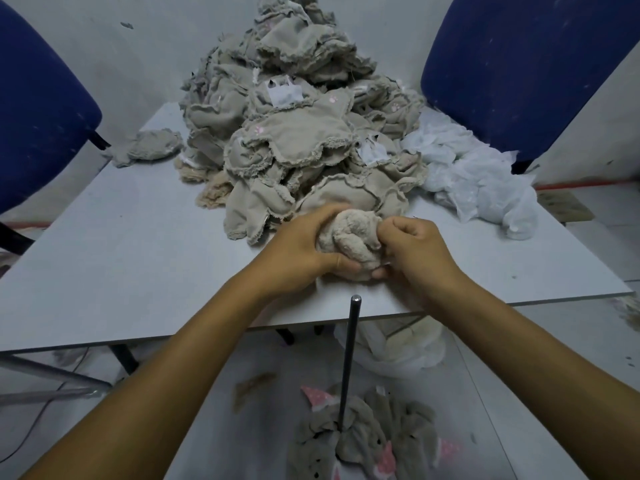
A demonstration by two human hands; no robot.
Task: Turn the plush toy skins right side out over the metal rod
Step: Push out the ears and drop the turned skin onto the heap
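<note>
Both hands are working one fuzzy plush skin (349,242) above the surface (121,258) — the left hand (298,254) is cupping it, the right hand (412,247) is pinching its edge — just beyond the upright metal rod (349,358).

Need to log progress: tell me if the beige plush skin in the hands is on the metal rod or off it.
Off. Both the left hand and right hand grip the bunched beige plush skin above the table; the thin dark metal rod stands bare-tipped below.
</note>
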